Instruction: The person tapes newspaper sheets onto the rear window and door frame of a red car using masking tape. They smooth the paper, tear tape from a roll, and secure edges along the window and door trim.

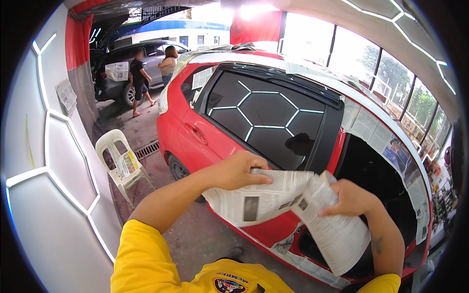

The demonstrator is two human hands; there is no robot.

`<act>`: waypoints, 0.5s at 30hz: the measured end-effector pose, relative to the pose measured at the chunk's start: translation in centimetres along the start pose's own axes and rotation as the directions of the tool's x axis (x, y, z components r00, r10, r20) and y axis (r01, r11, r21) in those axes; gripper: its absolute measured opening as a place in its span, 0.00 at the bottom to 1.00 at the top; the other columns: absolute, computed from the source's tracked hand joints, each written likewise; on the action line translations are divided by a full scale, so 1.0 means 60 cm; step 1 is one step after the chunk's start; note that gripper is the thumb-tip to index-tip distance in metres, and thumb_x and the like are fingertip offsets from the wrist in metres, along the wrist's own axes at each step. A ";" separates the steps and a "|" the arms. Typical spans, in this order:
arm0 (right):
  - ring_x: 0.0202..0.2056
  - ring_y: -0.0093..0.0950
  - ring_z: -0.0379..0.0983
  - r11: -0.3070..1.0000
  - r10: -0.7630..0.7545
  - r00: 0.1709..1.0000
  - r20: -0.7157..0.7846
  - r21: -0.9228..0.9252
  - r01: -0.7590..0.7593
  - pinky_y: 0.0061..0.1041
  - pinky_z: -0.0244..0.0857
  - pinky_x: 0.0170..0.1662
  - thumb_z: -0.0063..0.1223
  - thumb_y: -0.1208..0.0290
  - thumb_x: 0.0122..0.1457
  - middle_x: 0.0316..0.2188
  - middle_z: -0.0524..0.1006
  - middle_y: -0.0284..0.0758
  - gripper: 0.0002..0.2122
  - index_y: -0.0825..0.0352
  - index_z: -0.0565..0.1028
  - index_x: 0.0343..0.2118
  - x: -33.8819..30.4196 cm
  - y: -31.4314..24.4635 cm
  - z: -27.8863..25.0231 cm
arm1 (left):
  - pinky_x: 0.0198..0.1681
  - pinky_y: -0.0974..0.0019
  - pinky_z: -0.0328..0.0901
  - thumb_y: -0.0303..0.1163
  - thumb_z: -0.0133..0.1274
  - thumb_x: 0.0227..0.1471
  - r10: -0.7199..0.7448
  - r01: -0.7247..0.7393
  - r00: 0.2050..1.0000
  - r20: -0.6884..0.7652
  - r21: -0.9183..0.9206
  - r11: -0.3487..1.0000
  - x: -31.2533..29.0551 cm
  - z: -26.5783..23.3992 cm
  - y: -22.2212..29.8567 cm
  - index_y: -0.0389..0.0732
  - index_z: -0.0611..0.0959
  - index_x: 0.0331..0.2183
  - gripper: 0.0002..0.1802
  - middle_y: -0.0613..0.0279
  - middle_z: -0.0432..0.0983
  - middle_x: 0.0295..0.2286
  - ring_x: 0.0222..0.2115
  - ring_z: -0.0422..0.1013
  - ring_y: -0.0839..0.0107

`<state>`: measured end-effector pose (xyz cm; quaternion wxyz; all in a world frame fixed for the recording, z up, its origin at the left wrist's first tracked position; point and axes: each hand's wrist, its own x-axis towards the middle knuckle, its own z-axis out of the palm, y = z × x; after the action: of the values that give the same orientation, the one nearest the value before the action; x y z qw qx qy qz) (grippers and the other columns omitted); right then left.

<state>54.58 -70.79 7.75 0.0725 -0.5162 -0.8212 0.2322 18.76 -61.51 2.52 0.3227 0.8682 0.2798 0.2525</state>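
Observation:
A sheet of newspaper point(273, 198) is stretched between my two hands in front of the red car point(215, 146). My left hand point(243, 171) pinches its upper left edge, thumb in front. On the other side my right hand point(348, 198) grips a second part of the newspaper point(337, 234), which hangs down at an angle. Between the hands the paper is creased or torn; I cannot tell which. A small beige edge shows behind the right fingers, too hidden to name. Behind the paper lies the car's side, with a dark rear door window point(266, 110).
Newspaper masking point(376, 132) lines the car's roof edge and front door frame. A cream plastic chair point(117, 151) holding papers stands at the left, by a wall with hexagonal lights. Two people point(140, 75) are near a grey car point(115, 78) at the back.

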 end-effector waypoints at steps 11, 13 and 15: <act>0.37 0.24 0.68 0.947 0.137 0.888 -0.440 0.320 0.013 0.27 0.68 0.45 0.65 0.61 0.64 0.41 0.78 0.33 0.21 0.67 0.78 0.55 -0.053 0.176 0.012 | 0.29 0.66 0.62 0.36 0.67 0.61 -0.175 0.178 0.984 -0.032 0.113 0.978 0.039 -0.139 -0.030 0.32 0.86 0.31 0.15 0.68 0.73 0.22 0.27 0.65 0.82; 0.44 0.28 0.72 0.993 -0.001 0.847 -0.532 0.102 0.066 0.30 0.70 0.49 0.71 0.57 0.60 0.49 0.78 0.38 0.31 0.66 0.74 0.63 -0.021 0.128 0.028 | 0.29 0.68 0.61 0.35 0.67 0.62 -0.083 0.079 0.997 0.006 0.235 0.969 0.061 -0.150 -0.015 0.32 0.85 0.31 0.15 0.70 0.73 0.22 0.27 0.64 0.83; 0.47 0.32 0.72 0.998 -0.063 0.865 -0.499 -0.022 0.059 0.33 0.69 0.54 0.78 0.53 0.51 0.53 0.75 0.40 0.44 0.62 0.68 0.70 0.017 0.123 0.047 | 0.29 0.70 0.60 0.35 0.67 0.62 0.005 -0.015 0.999 0.044 0.240 0.971 0.100 -0.157 -0.009 0.31 0.85 0.31 0.15 0.71 0.73 0.23 0.27 0.63 0.84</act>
<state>59.10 -68.11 1.81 0.2879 -0.5327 -0.7912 0.0861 17.08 -53.33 9.96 0.2202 0.9075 0.2968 0.1997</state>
